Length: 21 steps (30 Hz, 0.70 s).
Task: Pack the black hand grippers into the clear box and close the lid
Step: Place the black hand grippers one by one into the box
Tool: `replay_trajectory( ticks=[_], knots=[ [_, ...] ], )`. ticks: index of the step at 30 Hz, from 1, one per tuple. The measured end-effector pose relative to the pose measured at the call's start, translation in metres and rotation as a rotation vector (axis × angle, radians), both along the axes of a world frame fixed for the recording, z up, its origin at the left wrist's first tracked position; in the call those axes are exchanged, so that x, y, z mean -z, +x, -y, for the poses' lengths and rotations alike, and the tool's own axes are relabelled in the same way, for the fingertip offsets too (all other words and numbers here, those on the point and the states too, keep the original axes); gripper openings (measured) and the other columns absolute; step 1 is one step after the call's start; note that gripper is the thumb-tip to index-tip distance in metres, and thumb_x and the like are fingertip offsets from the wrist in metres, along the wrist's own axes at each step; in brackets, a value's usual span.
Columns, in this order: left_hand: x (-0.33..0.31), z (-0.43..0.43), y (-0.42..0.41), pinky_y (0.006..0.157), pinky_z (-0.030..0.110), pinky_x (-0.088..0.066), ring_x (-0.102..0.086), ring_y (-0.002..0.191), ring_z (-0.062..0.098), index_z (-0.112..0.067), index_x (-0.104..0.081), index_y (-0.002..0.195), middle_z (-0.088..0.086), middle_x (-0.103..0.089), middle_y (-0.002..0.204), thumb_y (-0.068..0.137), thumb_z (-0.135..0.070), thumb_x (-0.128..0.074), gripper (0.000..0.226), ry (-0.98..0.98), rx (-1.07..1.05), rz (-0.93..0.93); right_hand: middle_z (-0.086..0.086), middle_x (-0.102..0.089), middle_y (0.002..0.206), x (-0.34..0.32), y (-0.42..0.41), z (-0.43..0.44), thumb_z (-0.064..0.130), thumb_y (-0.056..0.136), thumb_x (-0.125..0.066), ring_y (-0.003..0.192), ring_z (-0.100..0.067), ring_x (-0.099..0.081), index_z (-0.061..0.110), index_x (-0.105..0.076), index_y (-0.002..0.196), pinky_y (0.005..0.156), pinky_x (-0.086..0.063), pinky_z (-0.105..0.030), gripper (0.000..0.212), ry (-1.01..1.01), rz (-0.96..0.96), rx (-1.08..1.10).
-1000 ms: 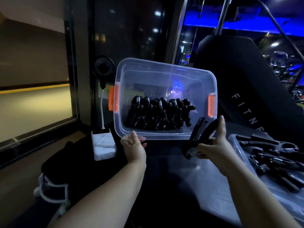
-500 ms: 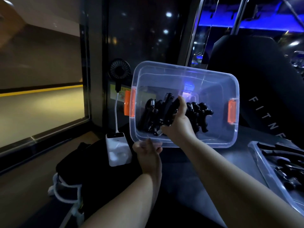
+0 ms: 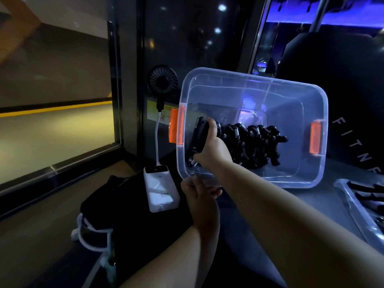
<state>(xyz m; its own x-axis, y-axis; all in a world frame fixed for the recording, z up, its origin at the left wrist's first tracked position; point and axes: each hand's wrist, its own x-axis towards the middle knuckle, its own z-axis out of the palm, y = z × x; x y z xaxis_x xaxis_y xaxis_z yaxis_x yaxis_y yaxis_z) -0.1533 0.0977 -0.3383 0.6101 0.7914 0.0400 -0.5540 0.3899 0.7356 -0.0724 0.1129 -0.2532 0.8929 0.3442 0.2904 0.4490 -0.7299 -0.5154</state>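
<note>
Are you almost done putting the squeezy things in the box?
Partway. A row of black hand grippers already stands in the clear box. The right hand holds one more gripper at the row's left end, while the left hand holds the box's near rim. More grippers lie on the clear tray at right, and the box has no lid on yet.

Box (image 3: 291, 96) tilted on bench (image 3: 324, 196), row of hand grippers (image 3: 255, 142) in it. Right grip (image 3: 214, 150) inside at box's L end w/ one gripper (image 3: 199, 138); left grip (image 3: 199, 192) holds near rim. Power bank (image 3: 161, 189) L of box, fan (image 3: 162, 82) behind it; tray (image 3: 353, 206) far R.
</note>
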Motion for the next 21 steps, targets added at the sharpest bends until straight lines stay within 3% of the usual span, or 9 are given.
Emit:
replay_trajectory(
  ticks=[5, 8, 13, 18, 21],
  knots=[
    [0.000, -0.001, 0.002, 0.056, 0.030, -0.054, -0.065, 0.059, 0.016, -0.016, -0.042, 0.095, 0.010, -0.065, 0.077, 0.102, -0.026, -0.035, 0.013, -0.048, 0.024, 0.000, -0.002, -0.059, 0.063, 0.000, 0.010, -0.006, 0.013, 0.077, -0.072, 0.051, -0.014, -0.057, 0.034, 0.020, 0.147, 0.037, -0.036, -0.024, 0.118, -0.059, 0.009, 0.033],
    [0.002, -0.002, 0.004, 0.053, 0.026, -0.054, -0.066, 0.057, 0.012, -0.020, -0.042, 0.092, -0.001, -0.066, 0.071, 0.101, -0.026, -0.036, 0.013, -0.060, 0.034, 0.003, -0.003, -0.059, 0.062, -0.001, 0.016, -0.011, 0.015, 0.079, -0.071, 0.051, -0.016, -0.057, 0.030, 0.024, 0.147, 0.037, -0.038, -0.024, 0.118, -0.134, 0.015, 0.051],
    [0.005, -0.003, 0.007, 0.055, 0.028, -0.054, -0.067, 0.059, 0.015, -0.021, -0.042, 0.090, -0.001, -0.067, 0.071, 0.101, -0.026, -0.036, 0.014, -0.057, 0.053, -0.002, -0.004, -0.062, 0.068, -0.005, 0.026, -0.017, 0.014, 0.078, -0.072, 0.058, -0.018, -0.061, 0.032, 0.016, 0.149, 0.043, -0.048, -0.027, 0.115, -0.174, 0.016, 0.046],
    [0.006, -0.003, 0.008, 0.058, 0.033, -0.054, -0.067, 0.062, 0.016, -0.021, -0.043, 0.091, 0.008, -0.066, 0.080, 0.102, -0.025, -0.036, 0.014, -0.035, 0.037, -0.024, -0.003, -0.060, 0.063, -0.006, 0.031, -0.020, 0.019, 0.079, -0.074, 0.053, -0.016, -0.059, 0.030, 0.015, 0.150, 0.039, -0.041, -0.023, 0.114, -0.219, 0.048, 0.061],
    [0.007, -0.003, 0.008, 0.056, 0.032, -0.054, -0.067, 0.059, 0.015, -0.019, -0.044, 0.090, 0.004, -0.067, 0.073, 0.101, -0.026, -0.037, 0.015, -0.018, 0.016, -0.021, -0.004, -0.059, 0.061, -0.008, 0.033, -0.024, 0.022, 0.081, -0.072, 0.048, -0.017, -0.055, 0.028, 0.019, 0.149, 0.038, -0.039, -0.023, 0.114, -0.285, 0.044, 0.085]
  ],
)
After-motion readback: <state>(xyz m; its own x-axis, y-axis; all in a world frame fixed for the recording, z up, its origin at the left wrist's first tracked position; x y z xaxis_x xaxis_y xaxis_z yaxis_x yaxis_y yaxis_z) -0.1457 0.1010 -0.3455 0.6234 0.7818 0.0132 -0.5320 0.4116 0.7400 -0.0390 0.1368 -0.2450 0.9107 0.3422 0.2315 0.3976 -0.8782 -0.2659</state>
